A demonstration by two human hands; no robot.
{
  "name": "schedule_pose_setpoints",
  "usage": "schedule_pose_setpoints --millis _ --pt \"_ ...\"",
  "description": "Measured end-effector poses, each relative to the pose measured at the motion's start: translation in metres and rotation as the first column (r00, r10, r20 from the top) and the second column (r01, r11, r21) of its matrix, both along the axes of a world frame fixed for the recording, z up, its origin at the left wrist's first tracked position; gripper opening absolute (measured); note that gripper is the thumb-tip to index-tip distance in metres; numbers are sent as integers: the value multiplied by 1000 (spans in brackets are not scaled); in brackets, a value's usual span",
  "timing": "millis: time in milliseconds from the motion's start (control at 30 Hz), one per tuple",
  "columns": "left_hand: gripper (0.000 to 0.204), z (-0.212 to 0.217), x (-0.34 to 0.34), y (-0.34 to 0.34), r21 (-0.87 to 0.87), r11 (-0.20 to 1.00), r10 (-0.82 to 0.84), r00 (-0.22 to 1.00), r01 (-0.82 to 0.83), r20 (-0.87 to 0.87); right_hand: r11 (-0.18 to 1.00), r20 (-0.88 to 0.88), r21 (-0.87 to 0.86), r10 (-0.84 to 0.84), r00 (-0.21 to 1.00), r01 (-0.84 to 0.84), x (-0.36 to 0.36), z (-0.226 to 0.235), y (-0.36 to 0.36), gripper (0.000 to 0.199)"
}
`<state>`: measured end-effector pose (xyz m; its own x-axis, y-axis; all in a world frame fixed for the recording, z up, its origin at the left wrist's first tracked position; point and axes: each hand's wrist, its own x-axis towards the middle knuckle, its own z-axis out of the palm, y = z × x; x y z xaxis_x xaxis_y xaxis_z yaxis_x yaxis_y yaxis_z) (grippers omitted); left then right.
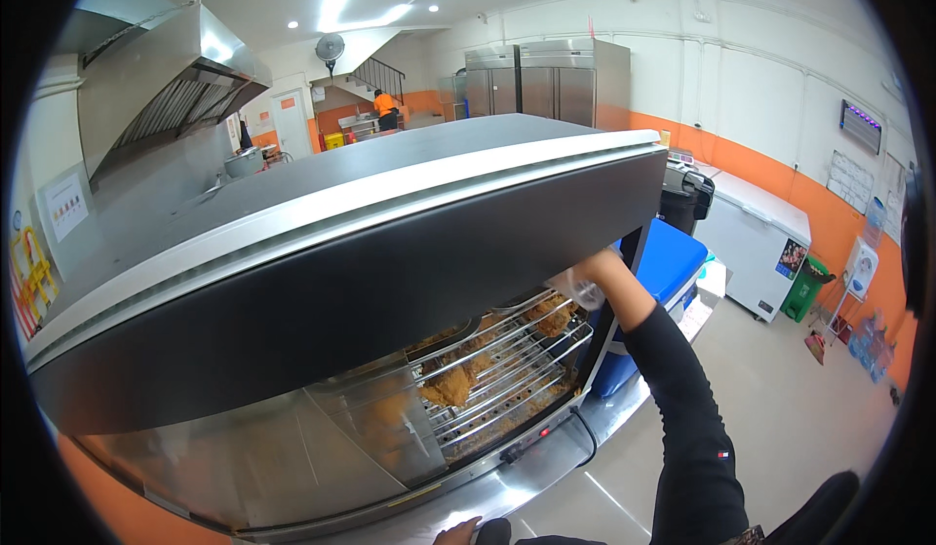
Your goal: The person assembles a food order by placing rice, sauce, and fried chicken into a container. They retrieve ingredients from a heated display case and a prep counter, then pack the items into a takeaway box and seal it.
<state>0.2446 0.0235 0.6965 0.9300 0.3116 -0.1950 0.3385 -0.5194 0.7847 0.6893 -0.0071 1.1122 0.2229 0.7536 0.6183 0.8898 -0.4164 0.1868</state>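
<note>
As my clear-gloved right hand [585, 280] reaches beneath the long black front panel [341, 291], I cannot tell how its hidden fingers stand; golden-brown crusted food pieces [448, 387] lie on the silver wire rack [517, 386].

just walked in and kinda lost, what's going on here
The person's right hand, in a clear glove, reaches into a food warmer, partly hidden by its dark panel. Fried food pieces sit on the wire rack inside; whether the hand holds one can't be seen. The left hand shows only partly at the picture's lower edge.
</note>
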Motion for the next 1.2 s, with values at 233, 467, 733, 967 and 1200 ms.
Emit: schedule_pose_setpoints --millis 233,467,733,967,1200 --pt "43 15 7 0 -10 1000 -3 1000 3 -12 999 -141 -32 -27 990 22 -4 3 7 44" --pt "42 19 6 -2 -17 1000 -16 1000 16 -1 1000 -219 -27 -4 976 -2 -1 1 9 44" --pt "41 30 2 -8 -24 997 -72 997 72 10 994 -403 28 106 909 -103 15 -5 2 43" --pt "51 105 58 -7 -12 964 -260 953 265 152 1000 56 19 23 998 -24 2 -6 -15 41" --pt "65 287 146 -23 -353 807 -168 757 473 631 997 -498 -64 -78 864 53 -64 30 -33 29"
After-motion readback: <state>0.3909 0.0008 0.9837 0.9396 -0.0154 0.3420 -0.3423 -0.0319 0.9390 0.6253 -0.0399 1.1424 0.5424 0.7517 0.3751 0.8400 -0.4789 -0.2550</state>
